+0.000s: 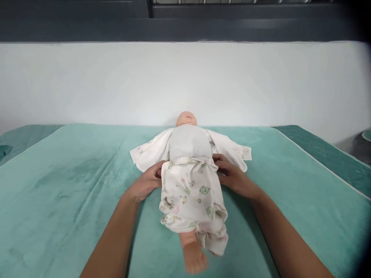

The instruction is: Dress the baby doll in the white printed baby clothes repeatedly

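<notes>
A baby doll (186, 118) lies on its back on a teal mat (72, 185), head away from me. It has a grey cloth torso (189, 143), an open white printed jacket (150, 152) spread to both sides, and white printed trousers (191, 197). One bare foot (194, 259) sticks out near me. My left hand (146, 184) grips the trousers' waistband on the doll's left side as I see it. My right hand (232, 175) grips the waistband on the other side. Both hands have their fingers curled on the fabric.
The teal mat covers a wide surface, with darker green edges at the far left (17, 139) and right (327, 154). A white wall (185, 81) rises right behind the doll's head, with a dark ledge above it.
</notes>
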### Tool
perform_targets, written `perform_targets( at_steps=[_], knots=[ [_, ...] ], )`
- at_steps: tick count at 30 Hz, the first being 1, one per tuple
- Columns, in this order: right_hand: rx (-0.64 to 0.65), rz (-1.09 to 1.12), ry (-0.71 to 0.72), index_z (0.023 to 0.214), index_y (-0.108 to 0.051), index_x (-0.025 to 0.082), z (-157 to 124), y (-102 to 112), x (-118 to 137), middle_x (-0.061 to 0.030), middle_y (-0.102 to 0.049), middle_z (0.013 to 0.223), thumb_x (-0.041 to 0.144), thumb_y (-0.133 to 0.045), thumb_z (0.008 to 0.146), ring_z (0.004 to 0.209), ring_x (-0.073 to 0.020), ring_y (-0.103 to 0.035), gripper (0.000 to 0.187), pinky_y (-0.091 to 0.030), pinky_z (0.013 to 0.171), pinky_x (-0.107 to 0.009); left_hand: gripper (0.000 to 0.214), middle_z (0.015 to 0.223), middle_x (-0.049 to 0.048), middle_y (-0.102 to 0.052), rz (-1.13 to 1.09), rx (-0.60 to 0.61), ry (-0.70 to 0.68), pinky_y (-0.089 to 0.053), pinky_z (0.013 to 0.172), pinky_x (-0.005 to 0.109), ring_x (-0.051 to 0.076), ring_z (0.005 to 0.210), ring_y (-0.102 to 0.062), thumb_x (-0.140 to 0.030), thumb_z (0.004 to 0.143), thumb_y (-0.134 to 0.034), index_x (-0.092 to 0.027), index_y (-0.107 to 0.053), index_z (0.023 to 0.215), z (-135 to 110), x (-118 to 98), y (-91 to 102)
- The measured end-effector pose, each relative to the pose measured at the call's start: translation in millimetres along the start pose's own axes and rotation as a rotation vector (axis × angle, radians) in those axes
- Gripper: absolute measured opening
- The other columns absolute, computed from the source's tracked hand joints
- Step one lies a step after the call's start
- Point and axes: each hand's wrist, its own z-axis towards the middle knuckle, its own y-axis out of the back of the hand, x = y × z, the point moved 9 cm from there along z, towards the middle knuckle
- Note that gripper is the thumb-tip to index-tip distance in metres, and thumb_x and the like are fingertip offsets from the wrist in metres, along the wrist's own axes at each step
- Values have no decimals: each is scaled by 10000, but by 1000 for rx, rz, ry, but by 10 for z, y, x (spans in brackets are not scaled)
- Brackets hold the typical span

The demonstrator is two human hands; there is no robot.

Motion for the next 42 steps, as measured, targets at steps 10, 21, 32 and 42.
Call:
perform_targets(
  at_steps=[10, 21, 32, 42],
  knots=[
    [-227, 371, -176, 835, -627, 237, -26, 185, -392, -54, -656, 884, 489, -710, 727, 747, -223, -613, 286, -483, 673, -369, 259, 714, 23, -642, -153, -93, -63, -442, 602, 277, 178, 660, -582, -112, 571, -678, -156, -627, 821, 67, 105, -173],
    [-341, 427, -239, 666, -411, 223, 126, -6, -461, 36, -428, 601, 471, -596, 795, 542, -121, -376, 336, -359, 508, -262, 187, 714, -53, -488, 20, -715, -260, -362, 552, 220, 117, 613, -453, -256, 756, -570, -242, -514, 934, -160, -102, 136],
    [-663, -109, 149, 1065, -583, 230, 121, 249, -39, -71, -586, 1226, 293, -522, 843, 1092, -211, -533, 239, -451, 831, -315, 149, 1283, 76, -612, 74, -630, -460, -411, 989, 368, 201, 1224, -541, -277, 869, -524, -248, -454, 997, -2, -322, 50],
    [-564, -139, -103, 650, -555, 202, 719, 480, -348, 12, -562, 674, 301, -488, 790, 691, -166, -484, 184, -381, 627, -274, 183, 765, -9, -610, -195, -597, -197, -442, 642, 257, 161, 705, -561, -243, 669, -605, -183, -606, 843, 557, -205, 387]
  ],
)
